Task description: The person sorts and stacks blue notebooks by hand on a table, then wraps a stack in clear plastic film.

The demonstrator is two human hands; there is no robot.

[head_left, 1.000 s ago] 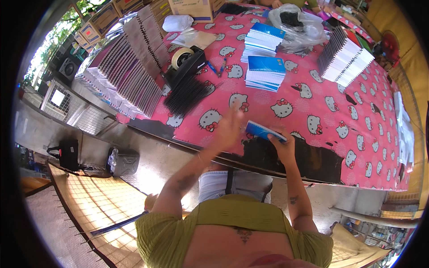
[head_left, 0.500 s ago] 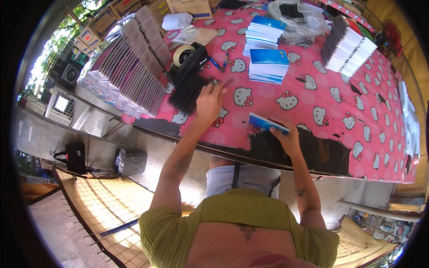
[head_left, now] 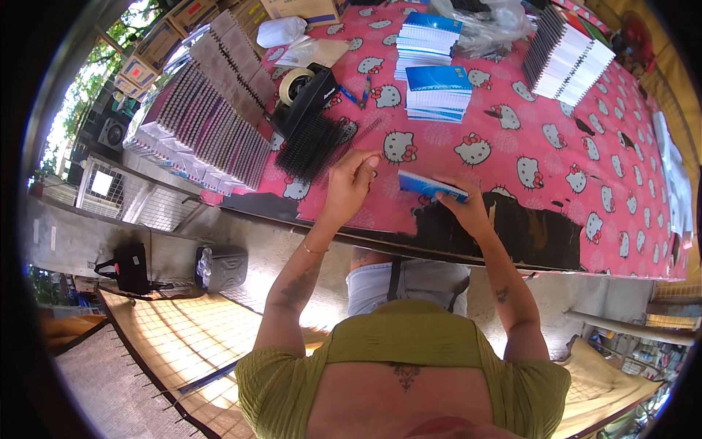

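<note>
My right hand (head_left: 466,208) grips a small blue-covered notebook (head_left: 431,186), tilted above the table's near edge, thumb on its cover. My left hand (head_left: 351,179) is closed, thumb and fingertips pressed together, to the left of the notebook; what they hold, if anything, is too small to make out. Just beyond it lies a pile of black spiral binding coils (head_left: 311,150), with faint loose coils at its right side. Two stacks of similar blue notebooks stand farther back, a nearer stack (head_left: 439,91) and a farther stack (head_left: 428,40).
A black tape dispenser (head_left: 303,102) stands behind the coils, with blue pens (head_left: 355,95) beside it. Large piles of spiral notebooks (head_left: 205,124) fill the table's left side; another spiral-bound stack (head_left: 567,62) is at the far right. A pink patterned cloth (head_left: 504,161) covers the table, torn to black near me.
My left hand has drawn back from the coils toward me and slightly right. My right hand has moved a little up and left with the notebook.
</note>
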